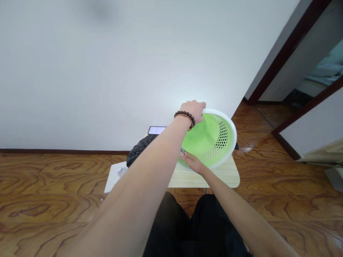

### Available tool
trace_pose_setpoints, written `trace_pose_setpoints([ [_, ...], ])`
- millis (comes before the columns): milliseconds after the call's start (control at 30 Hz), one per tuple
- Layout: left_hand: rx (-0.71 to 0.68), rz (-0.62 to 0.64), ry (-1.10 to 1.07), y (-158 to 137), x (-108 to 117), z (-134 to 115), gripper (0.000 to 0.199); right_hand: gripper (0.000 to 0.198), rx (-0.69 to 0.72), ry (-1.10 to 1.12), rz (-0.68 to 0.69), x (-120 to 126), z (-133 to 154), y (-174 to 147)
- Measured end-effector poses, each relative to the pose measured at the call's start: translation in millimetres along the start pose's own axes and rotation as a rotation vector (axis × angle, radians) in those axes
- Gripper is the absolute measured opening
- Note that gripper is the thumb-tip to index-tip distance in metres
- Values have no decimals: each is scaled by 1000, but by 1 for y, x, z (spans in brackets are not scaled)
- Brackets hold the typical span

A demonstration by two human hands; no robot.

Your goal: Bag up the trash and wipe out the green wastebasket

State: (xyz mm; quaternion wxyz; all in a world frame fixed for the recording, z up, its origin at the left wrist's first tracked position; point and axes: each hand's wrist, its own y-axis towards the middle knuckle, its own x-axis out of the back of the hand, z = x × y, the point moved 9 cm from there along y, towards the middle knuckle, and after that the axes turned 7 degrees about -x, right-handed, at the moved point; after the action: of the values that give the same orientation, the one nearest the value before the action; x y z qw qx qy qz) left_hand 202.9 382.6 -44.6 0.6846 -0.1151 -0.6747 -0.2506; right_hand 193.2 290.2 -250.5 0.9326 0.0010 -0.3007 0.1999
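Observation:
A round green basket (207, 134) with a white rim and perforated sides is tilted above a small pale wooden table (226, 175). My left hand (193, 110), with a dark bead bracelet at its wrist, is closed on the basket's far rim. The near-left rim is held by my right hand (193, 163), whose thumb lies at the inner side. Part of the basket's left side is hidden behind my left wrist and forearm. Nothing shows inside the part of the basket that I can see.
Left of the basket, a phone (157, 130) lies by the wall (107, 71), with a black plastic bag (139, 149) nearer to me. A white surface (112, 176) stands further left. To the right are wood flooring (265, 171) and a dark doorframe (278, 60).

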Motion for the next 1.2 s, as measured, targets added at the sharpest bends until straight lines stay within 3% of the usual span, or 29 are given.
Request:
trace_pose_setpoints([
  [67,9,7,0,-2,0,2,33,66,73,-117,7,-7,8,-12],
  [167,23,-26,-2,-10,0,6,36,82,30,-403,-109,-14,4,-22],
  [300,155,-55,-32,-28,-10,28,39,55,-33,-677,-230,-11,-7,-29],
  [467,261,-23,-27,-25,-11,47,39,44,57,-877,-201,-6,-2,-32],
  [667,78,80,79,9,-4,20,35,49,84,-937,-133,-12,3,-24],
  [800,12,80,73,13,-9,22,32,49,129,-880,-106,-12,3,-24],
  [967,55,62,37,7,-11,34,31,54,162,-852,-124,-13,2,-22],
  [1200,130,93,-65,10,-12,31,34,59,160,-804,-116,-7,-8,-24],
])
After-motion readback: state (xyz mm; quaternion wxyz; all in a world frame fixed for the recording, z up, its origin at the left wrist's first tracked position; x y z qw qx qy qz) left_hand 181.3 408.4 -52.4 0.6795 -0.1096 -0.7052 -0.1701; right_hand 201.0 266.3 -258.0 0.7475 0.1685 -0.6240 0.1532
